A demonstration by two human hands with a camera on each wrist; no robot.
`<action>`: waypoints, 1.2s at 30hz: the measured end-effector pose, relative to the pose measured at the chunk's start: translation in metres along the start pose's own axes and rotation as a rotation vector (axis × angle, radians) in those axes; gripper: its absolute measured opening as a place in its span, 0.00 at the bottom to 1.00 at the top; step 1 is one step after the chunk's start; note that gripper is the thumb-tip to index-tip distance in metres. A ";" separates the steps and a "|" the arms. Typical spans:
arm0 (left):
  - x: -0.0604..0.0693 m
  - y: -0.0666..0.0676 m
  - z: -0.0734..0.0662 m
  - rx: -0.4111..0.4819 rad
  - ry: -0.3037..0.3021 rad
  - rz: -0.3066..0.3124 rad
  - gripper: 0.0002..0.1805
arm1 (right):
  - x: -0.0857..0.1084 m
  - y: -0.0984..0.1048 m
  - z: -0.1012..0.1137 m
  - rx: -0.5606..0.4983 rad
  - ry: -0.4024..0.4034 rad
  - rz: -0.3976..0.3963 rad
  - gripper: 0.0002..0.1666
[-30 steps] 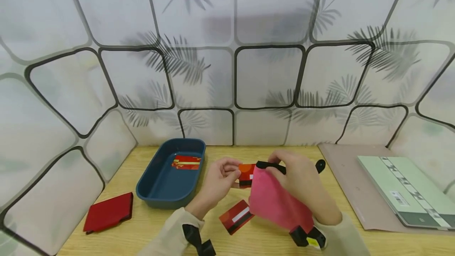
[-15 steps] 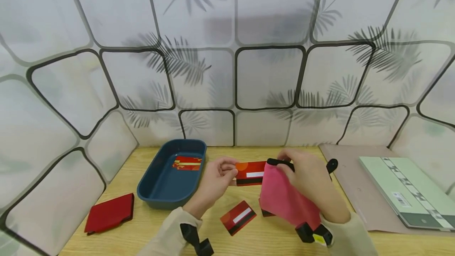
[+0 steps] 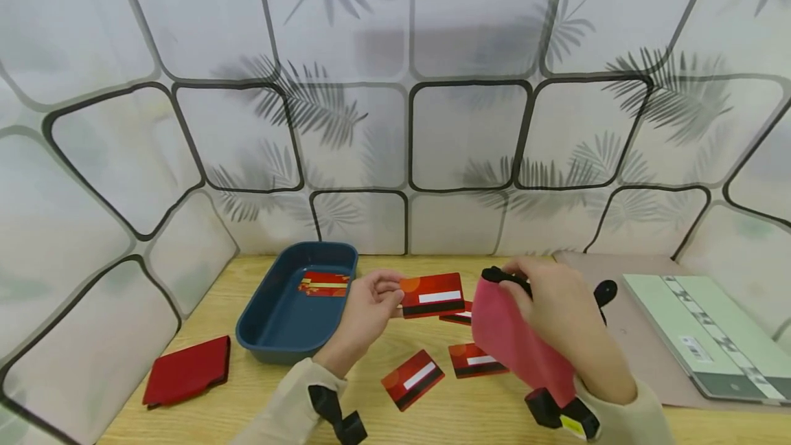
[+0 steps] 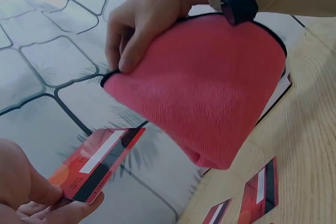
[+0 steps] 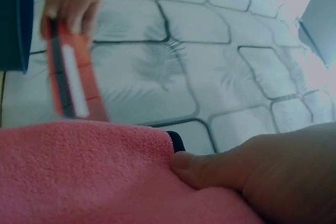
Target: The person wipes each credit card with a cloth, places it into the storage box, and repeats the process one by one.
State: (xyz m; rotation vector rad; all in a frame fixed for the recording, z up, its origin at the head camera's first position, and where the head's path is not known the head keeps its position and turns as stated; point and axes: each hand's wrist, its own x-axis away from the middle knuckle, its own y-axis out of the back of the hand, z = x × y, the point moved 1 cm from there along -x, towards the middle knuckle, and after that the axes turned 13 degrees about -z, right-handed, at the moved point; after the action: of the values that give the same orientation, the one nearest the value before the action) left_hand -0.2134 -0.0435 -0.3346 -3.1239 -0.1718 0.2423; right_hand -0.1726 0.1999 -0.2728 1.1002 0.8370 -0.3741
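Observation:
My left hand point(image 3: 361, 318) pinches a red card point(image 3: 426, 286) by its left end, thumb on top; the card has a white strip and a black stripe. To its right, my right hand point(image 3: 559, 314) grips a pink cloth point(image 3: 509, 328) with black edging, folded and hanging down. A gap separates card and cloth in the head view. In the left wrist view the cloth point(image 4: 205, 87) hangs from the thumb and fingers. Similar red cards lie on the table: one card point(image 3: 413, 380) below the left hand, a second card point(image 3: 472, 360) beside the cloth, a third point(image 3: 457, 314) partly hidden behind the held card.
A blue tray point(image 3: 244, 335) stands left of the hands, with a red and gold card point(image 3: 324, 284) inside. Farther left lies a red wallet-like case point(image 3: 188, 371). On the right, a pale green notebook-like item point(image 3: 692, 321) rests on a beige sheet point(image 3: 608, 321). A patterned curtain point(image 3: 469, 136) rises behind.
The cloth and right hand have moved right, off the held card, which now shows almost whole. Cards on the table that the cloth had covered have come into sight. The left hand has barely moved.

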 end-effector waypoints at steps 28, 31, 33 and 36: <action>0.017 -0.018 0.005 0.080 -0.032 0.105 0.12 | 0.014 -0.037 0.041 -0.205 0.140 0.064 0.07; 0.018 -0.020 0.004 0.083 -0.022 0.115 0.12 | 0.013 -0.040 0.039 -0.223 0.148 0.059 0.07; 0.018 -0.020 0.004 0.079 -0.017 0.120 0.12 | 0.013 -0.042 0.038 -0.230 0.149 0.060 0.07; 0.018 -0.020 0.004 0.073 -0.015 0.125 0.11 | 0.013 -0.045 0.036 -0.221 0.146 0.059 0.08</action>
State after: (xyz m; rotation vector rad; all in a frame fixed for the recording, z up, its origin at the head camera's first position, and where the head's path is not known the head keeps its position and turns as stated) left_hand -0.1984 -0.0215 -0.3414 -3.0637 0.0317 0.2661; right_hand -0.1785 0.1498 -0.3032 0.9515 0.9493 -0.1487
